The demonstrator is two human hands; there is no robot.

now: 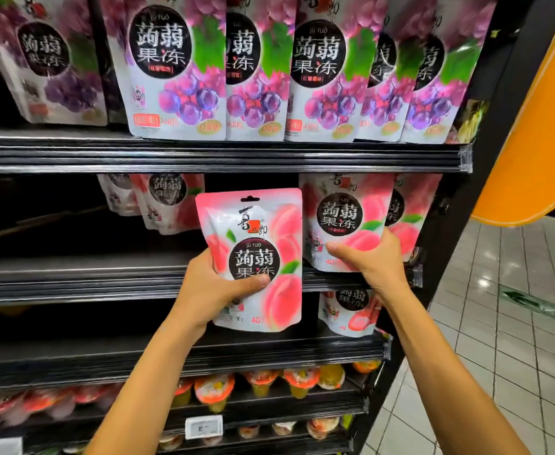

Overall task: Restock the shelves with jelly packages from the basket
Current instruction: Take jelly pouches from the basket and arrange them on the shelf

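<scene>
Jelly pouch [253,257], pink with peaches and "jǔ ruò" above large Chinese lettering, is held upright in the left hand [217,284], grip closed on its lower half, in front of the middle shelf's [72,274] front edge. The right hand [368,261] clasps a matching peach pouch [341,218] standing near that black shelf's right end. Grape pouches [177,67] line the top shelf [203,156]; jelly cups [215,390] fill the lower rows, beside pale floor tiles [499,339].
</scene>
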